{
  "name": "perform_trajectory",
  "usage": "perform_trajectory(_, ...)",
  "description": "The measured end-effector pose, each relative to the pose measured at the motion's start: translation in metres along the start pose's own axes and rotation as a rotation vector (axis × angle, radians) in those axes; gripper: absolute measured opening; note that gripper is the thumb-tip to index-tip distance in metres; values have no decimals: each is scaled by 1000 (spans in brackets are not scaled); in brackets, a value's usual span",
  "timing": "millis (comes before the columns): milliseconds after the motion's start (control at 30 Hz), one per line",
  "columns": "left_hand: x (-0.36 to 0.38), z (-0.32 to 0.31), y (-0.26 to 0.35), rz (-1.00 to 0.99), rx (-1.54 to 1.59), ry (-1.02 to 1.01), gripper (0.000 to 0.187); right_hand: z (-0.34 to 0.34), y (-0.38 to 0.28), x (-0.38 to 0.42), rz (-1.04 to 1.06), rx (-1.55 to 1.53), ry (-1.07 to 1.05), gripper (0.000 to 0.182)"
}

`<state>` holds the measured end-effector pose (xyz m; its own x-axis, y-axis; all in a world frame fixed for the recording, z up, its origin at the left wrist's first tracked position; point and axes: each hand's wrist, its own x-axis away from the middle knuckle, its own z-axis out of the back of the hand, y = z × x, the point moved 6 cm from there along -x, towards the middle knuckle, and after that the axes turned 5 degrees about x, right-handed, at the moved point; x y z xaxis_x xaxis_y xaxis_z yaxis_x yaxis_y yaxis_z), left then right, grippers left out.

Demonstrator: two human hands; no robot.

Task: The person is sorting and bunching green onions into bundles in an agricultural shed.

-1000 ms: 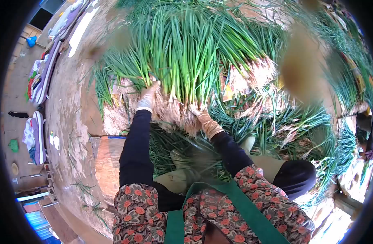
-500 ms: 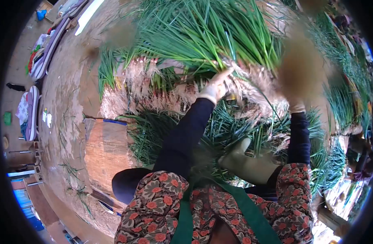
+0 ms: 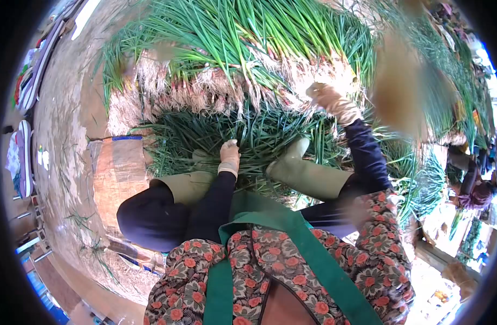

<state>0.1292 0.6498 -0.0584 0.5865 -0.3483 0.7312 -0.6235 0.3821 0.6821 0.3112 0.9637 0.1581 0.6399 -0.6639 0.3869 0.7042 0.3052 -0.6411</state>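
Note:
A wide heap of green onions point(image 3: 292, 32) lies ahead of me, leaves pointing away and pale stringy roots point(image 3: 216, 89) toward me. My right hand point(image 3: 329, 100), in a light glove, is at the root ends on the right. Its fingers look curled together; bright glare hides whether anything is in them. My left hand point(image 3: 230, 154), also gloved, is closed over the loose green leaves point(image 3: 194, 130) between my boots. What it holds, if anything, is too small to make out.
My pale green rubber boots point(image 3: 308, 176) are among the leaves. A worn wooden board point(image 3: 116, 176) lies to the left on the dirt floor point(image 3: 64, 141). More green onions point(image 3: 430, 184) lie right, near another person point(image 3: 473, 187). Blurred brown smears cover part of the view.
My left hand has left the onion bunch and come back toward my body. My right hand has moved left from behind the smear to the roots. The view has shifted a little.

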Motion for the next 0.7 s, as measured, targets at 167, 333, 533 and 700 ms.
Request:
perform_trajectory(167, 34, -14, 64, -99, 217, -194, 21, -119, -42, -63, 299, -244, -20, 32)
perform_trajectory(333, 85, 6, 121, -157, 341, -297, 23, -185, -92, -64, 130, 108, 57, 40)
perform_trajectory(533, 70, 18, 130, -175, 291, -261, 25, -242, -64, -64, 134, 43, -32, 37)
perform_trajectory(700, 50, -4, 141, -392, 160, -312, 26, -240, -119, -1, 709, 321, -362, 27)
